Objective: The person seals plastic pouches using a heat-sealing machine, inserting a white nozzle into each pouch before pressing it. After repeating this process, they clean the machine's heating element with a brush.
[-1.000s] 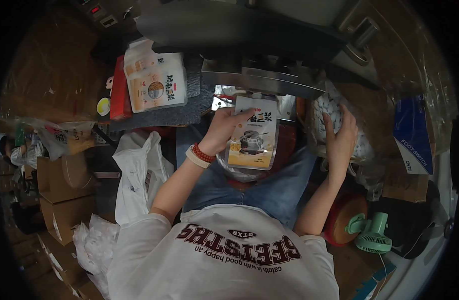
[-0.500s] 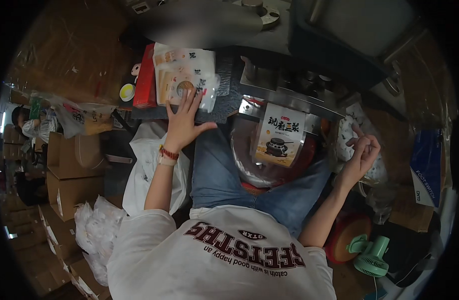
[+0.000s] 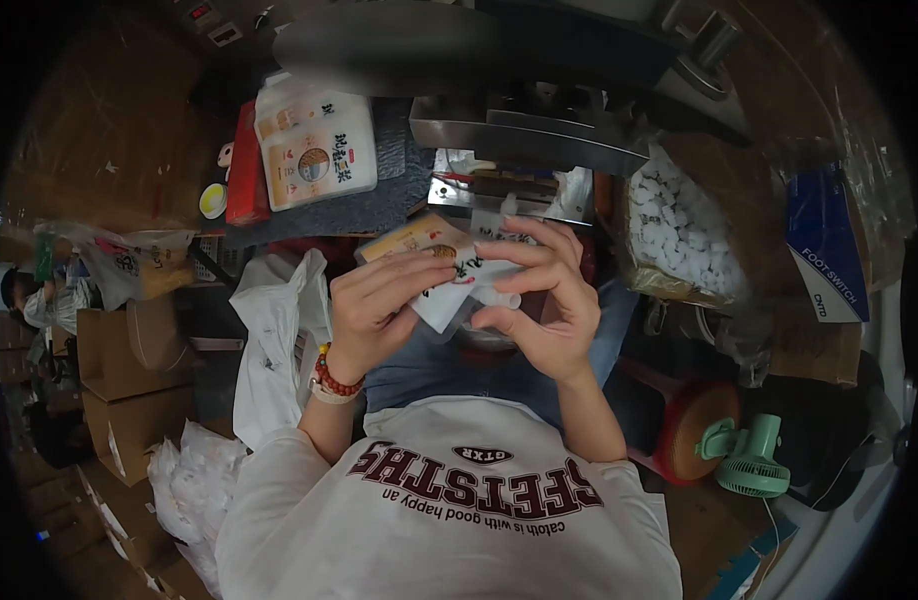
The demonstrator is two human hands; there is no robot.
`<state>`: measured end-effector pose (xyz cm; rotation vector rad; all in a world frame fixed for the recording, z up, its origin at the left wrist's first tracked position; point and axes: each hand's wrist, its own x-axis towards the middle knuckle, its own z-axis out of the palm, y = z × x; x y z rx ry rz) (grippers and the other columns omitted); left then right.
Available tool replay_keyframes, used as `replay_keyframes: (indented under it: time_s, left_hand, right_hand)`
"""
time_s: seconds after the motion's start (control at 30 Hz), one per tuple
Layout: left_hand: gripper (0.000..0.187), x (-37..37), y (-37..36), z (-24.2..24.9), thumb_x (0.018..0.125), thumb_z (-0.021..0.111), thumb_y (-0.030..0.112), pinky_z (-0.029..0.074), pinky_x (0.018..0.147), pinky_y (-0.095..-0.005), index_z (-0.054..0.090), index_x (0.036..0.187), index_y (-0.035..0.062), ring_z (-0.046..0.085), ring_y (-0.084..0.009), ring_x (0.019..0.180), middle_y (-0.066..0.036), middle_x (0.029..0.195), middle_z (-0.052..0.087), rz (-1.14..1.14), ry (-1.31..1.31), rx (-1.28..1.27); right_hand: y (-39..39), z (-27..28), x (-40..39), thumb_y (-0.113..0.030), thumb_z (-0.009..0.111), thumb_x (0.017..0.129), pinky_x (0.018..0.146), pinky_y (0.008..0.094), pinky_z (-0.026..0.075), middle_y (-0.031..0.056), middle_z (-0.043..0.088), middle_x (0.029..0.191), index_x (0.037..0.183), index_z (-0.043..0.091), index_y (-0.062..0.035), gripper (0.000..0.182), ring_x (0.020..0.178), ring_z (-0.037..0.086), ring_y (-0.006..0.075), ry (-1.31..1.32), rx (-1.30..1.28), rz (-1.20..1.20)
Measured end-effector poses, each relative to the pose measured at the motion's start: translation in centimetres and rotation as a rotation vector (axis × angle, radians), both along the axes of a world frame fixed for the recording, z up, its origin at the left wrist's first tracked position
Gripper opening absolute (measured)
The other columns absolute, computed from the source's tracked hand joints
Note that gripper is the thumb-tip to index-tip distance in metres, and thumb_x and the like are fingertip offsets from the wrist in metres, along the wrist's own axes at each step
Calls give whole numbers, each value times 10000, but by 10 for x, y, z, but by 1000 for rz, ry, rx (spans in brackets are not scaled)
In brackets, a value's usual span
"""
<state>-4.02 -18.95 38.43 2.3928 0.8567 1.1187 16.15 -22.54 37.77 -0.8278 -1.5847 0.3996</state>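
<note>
While the left hand [image 3: 379,302] grasps a pouch [image 3: 414,240] tilted near the middle of the frame, the right hand [image 3: 554,290] has thumb and fingers curled about a white cap [image 3: 504,299] at the pouch's lower right edge. Just behind the right fingers, another pouch's spout [image 3: 509,205] shows. Stacked pouches [image 3: 324,160] lie on the dark surface [image 3: 394,160] at upper left, beside a red box [image 3: 246,170]; many caps [image 3: 684,225] fill a bag at upper right.

A packing workshop, with cardboard boxes [image 3: 135,355], printed pouches [image 3: 319,160] and machinery [image 3: 524,140].
</note>
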Motion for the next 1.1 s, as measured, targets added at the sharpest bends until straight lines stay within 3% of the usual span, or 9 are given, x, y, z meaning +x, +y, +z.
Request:
replay_keyframes:
  time_s: [0.13, 0.3, 0.47, 0.57, 0.67, 0.8, 0.9, 1.03, 1.1]
  left_hand:
    - [310, 23, -2, -14, 684, 620, -61, 546, 728, -303, 709, 961, 45, 696, -208, 800, -89, 883, 703, -58, -88, -100]
    - [205, 55, 17, -69, 879, 681, 186, 457, 574, -206, 707, 919, -14, 587, -40, 656, -44, 755, 681, -87, -318, -1107]
    - [238, 80, 49, -57, 882, 674, 201, 483, 586, -200, 683, 892, -36, 631, -72, 682, -59, 819, 689, -48, -691, -1364]
    - [282, 81, 65, -72, 862, 695, 217, 496, 603, -221, 663, 931, -55, 641, -91, 707, -80, 872, 688, -78, -725, -1398]
    - [317, 84, 70, -79, 855, 703, 228, 494, 604, -218, 655, 940, -74, 640, -96, 711, -76, 868, 684, -89, -678, -1436]
    - [329, 59, 74, -48, 861, 695, 267, 478, 607, -228, 670, 979, -38, 629, -94, 709, -46, 826, 678, -13, -352, -1298]
    - [640, -2, 104, -56, 796, 701, 455, 394, 989, -454, 532, 1303, 102, 567, -278, 1123, -106, 1229, 600, 632, 166, -42]
    - [750, -63, 82, -82, 760, 695, 495, 256, 1100, -466, 438, 1383, 167, 410, -287, 1312, -84, 1386, 484, 543, 672, 51]
    - [601, -67, 60, -76, 753, 721, 251, 358, 1047, -419, 522, 1314, 168, 512, -248, 1231, -76, 1302, 567, 383, 484, 11]
  right_hand:
    - [-6, -11, 6, -137, 794, 717, 1010, 410, 347, 125, 660, 1121, 950, 594, -54, 318, 1196, 510, 250, 138, -129, 54]
    - [-3, 7, 24, -163, 736, 803, 934, 348, 415, 125, 616, 1155, 1120, 592, -20, 377, 1089, 575, 294, 365, -410, -317]
    - [-1, 12, 105, -171, 639, 871, 887, 388, 450, 152, 634, 1061, 1096, 618, -9, 278, 969, 595, 318, -337, -356, -901]
    - [20, -36, 140, -163, 639, 850, 869, 421, 453, 177, 643, 1050, 1104, 624, -14, 295, 978, 588, 353, -644, -774, -869]
    - [23, -44, 139, -121, 640, 823, 862, 424, 460, 199, 649, 1022, 1105, 624, -3, 307, 990, 588, 363, -726, -594, -873]
    - [21, -53, 148, -73, 622, 816, 854, 429, 476, 214, 644, 1024, 1110, 617, 2, 303, 964, 604, 368, -475, -644, -782]
    - [20, -46, 144, -59, 624, 806, 840, 427, 484, 220, 636, 1040, 1147, 591, 12, 350, 946, 605, 370, -553, -730, -816]
    - [22, -29, 125, -32, 626, 820, 802, 352, 505, 173, 649, 1037, 1186, 580, 1, 371, 919, 633, 276, -470, -523, -973]
    - [11, -16, 106, 22, 619, 830, 782, 271, 493, 117, 641, 1041, 1210, 569, 12, 384, 910, 617, 162, 248, -414, -640]
